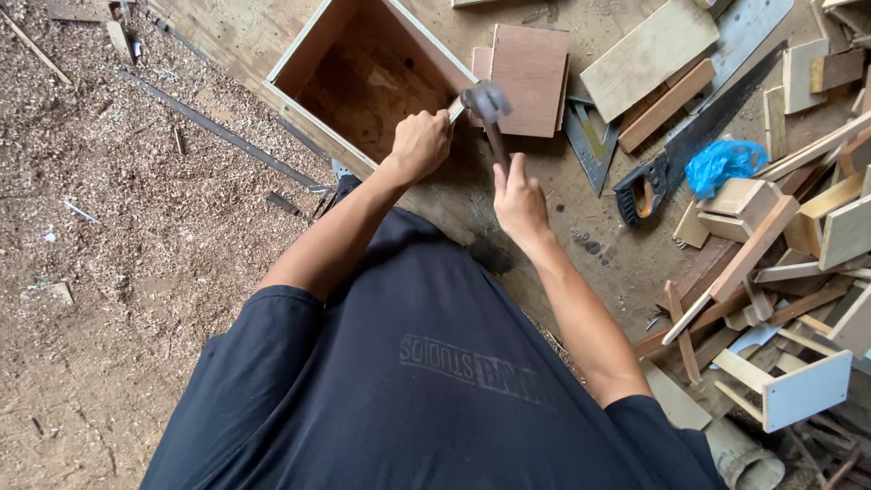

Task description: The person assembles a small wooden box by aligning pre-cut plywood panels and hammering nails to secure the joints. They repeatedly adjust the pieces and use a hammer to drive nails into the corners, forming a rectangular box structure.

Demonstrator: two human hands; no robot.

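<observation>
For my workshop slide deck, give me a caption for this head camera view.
Right hand grips a hammer at the rim of an open wooden box, left hand steadying it, a handsaw nearby.

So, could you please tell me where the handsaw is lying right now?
In the head view, the handsaw lies on the workbench at the person's right, between the metal square and the blue plastic bag.

This is a rough woodworking shop: around an open plywood box [363, 77] lie sawdust and shavings [118, 227] to its left, and to its right a handsaw [689, 145], a metal square [590, 145], cut boards [649, 56] and a heap of offcuts [780, 272].
</observation>
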